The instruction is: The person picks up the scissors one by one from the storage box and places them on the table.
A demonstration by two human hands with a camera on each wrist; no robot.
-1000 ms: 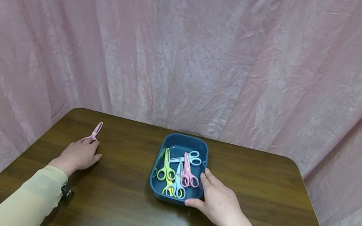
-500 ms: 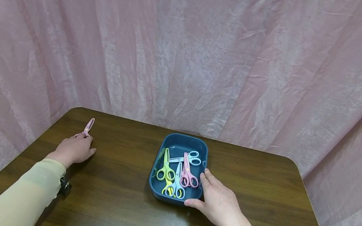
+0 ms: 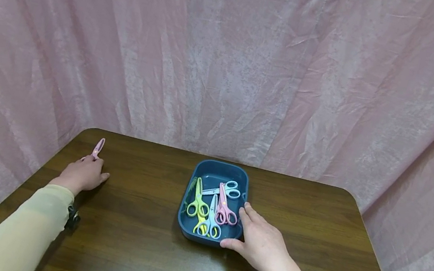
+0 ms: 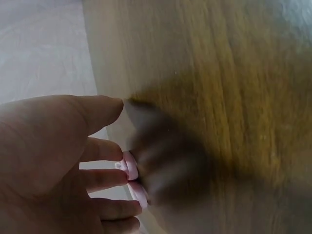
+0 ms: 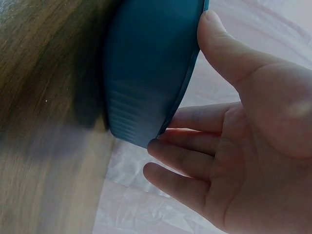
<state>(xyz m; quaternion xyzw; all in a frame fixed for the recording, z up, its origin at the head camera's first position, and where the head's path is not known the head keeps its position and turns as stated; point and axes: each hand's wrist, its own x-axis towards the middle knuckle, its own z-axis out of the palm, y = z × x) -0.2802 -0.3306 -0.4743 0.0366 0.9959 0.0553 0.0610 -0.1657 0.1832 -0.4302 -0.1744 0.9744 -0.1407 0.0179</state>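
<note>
At the table's far left, my left hand [image 3: 81,174] rests its fingertips on the handles of pink scissors [image 3: 98,147], whose blades point away. In the left wrist view the fingers lie straight on the pink handle loops [image 4: 129,166], the thumb held apart. My right hand [image 3: 263,243] touches the near right corner of a dark blue bin [image 3: 188,227], thumb and fingertips at its rim with the fingers fairly straight. Inside the bin lie green scissors [image 3: 198,205], pink scissors [image 3: 223,207], two pairs of light blue scissors [image 3: 211,219], and something yellow [image 3: 199,219] partly covered.
The brown wooden table [image 3: 136,247] has rounded far corners. Pink curtains [image 3: 230,60] hang behind it and along both sides. Wood surface stretches between my left hand and the bin.
My left hand has moved left and slightly away, and the pink scissors under its fingertips have slid along with it. My right hand and the bin have stayed practically in place.
</note>
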